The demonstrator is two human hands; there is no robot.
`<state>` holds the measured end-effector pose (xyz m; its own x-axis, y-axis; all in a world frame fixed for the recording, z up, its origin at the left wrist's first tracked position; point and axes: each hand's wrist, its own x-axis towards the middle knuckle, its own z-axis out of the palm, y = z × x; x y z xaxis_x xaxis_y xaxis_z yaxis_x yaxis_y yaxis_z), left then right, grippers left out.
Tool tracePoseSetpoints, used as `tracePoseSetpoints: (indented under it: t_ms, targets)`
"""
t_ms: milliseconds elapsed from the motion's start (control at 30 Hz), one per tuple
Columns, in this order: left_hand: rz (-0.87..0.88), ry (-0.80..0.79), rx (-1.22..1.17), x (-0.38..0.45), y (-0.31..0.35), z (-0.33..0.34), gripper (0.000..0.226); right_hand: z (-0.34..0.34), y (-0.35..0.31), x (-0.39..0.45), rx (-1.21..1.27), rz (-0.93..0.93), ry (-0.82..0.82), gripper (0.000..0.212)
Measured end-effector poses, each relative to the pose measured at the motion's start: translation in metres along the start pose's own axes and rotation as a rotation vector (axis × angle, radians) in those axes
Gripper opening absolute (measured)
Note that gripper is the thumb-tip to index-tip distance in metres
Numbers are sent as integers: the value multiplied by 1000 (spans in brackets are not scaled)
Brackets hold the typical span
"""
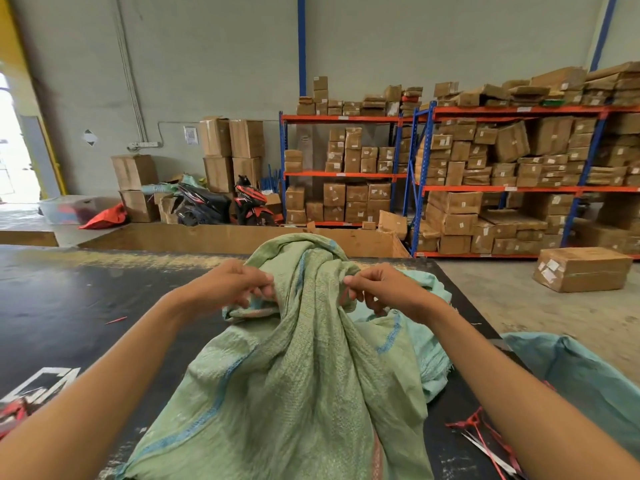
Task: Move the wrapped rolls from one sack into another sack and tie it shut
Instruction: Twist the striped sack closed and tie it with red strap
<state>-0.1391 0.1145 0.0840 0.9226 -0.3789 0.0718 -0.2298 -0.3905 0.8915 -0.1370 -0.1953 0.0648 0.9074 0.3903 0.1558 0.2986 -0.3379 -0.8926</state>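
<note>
A green woven sack with blue stitching lies on the black table right in front of me, its top bunched and lifted. My left hand pinches the gathered cloth on the left of the bunch. My right hand pinches it on the right. A paler teal sack lies under and behind the green one on the right. Another teal sack hangs off the table's right edge. No wrapped rolls show; the sack's contents are hidden.
Red plastic ties lie on the table near my right forearm, and a small red strip lies at left. A wooden crate stands behind the table. Shelving with cardboard boxes fills the right; a box sits on the floor.
</note>
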Motion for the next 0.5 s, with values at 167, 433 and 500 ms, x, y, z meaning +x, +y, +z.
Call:
tracePoseSetpoints:
  t_ms: [167, 433, 500]
  targets:
    - [122, 70, -269, 7, -6, 22, 31, 10, 5, 1, 231, -161, 80, 34]
    - [131, 155, -437, 21, -12, 51, 38, 20, 4, 3, 429, -190, -24, 33]
    - [115, 150, -457, 22, -15, 56, 38, 20, 7, 4, 407, -181, -42, 31]
